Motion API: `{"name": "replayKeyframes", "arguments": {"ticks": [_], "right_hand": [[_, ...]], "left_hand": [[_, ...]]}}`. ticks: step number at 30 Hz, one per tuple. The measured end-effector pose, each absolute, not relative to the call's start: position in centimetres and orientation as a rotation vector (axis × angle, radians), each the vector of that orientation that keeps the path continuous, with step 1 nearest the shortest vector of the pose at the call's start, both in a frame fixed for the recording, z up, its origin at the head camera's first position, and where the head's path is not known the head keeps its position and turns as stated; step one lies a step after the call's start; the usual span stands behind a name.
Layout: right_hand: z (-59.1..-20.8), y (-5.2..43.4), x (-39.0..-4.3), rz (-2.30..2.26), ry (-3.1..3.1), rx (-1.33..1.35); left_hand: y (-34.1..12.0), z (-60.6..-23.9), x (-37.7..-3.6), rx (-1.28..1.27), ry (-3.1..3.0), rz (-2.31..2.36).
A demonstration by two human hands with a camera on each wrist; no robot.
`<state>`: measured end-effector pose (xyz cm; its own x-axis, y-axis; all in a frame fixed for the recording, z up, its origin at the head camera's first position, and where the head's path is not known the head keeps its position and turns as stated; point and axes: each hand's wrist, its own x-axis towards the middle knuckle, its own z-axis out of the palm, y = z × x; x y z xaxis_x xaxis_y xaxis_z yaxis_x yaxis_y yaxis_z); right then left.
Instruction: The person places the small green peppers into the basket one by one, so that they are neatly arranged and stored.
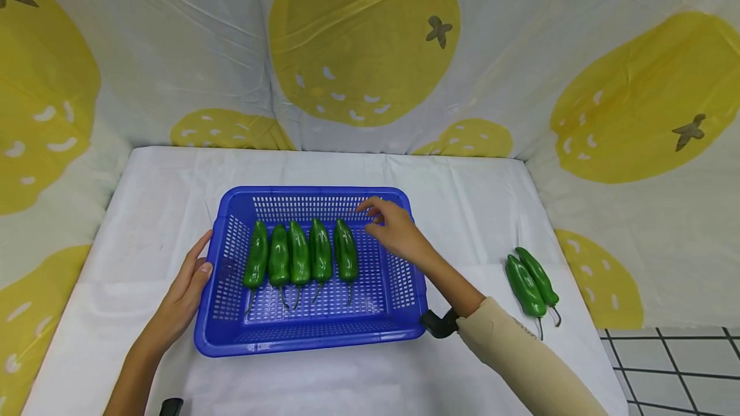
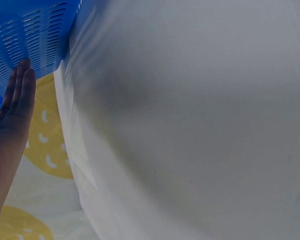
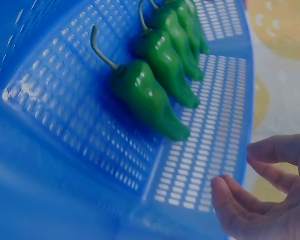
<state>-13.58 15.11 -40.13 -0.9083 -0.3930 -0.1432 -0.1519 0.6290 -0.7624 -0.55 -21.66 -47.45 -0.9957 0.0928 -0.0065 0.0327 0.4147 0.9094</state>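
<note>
Just beside right hand — rightmost pepper, in basket

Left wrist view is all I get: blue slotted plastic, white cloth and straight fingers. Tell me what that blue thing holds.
Observer: The blue perforated plastic basket holds five glossy green peppers in a row, stems toward the person.
Operator: Report the right hand.
Observer: The right hand hovers above the basket's far right corner, fingers loosely curled, holding nothing.
Operator: Say whether any peppers lie outside.
Observer: Two more green peppers lie side by side on the white tablecloth, right of the basket.
Operator: Confirm my hand's contact.
Observer: The left hand rests flat against the basket's left wall.
</note>
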Motion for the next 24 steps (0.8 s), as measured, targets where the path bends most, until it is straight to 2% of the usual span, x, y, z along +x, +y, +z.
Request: {"name": "replayKeyframes", "arguments": {"ticks": [12, 24], "right_hand": [[-39.0, 21.4, -12.2, -1.185, 2.716, -0.335], [-40.6, 28.6, -10.4, -1.065, 2.837, -0.143]], "left_hand": [[-21.7, -47.6, -0.5, 0.095, 2.598, 1.669], [-21.9, -47.6, -0.5, 0.117, 2.588, 1.678]]}}
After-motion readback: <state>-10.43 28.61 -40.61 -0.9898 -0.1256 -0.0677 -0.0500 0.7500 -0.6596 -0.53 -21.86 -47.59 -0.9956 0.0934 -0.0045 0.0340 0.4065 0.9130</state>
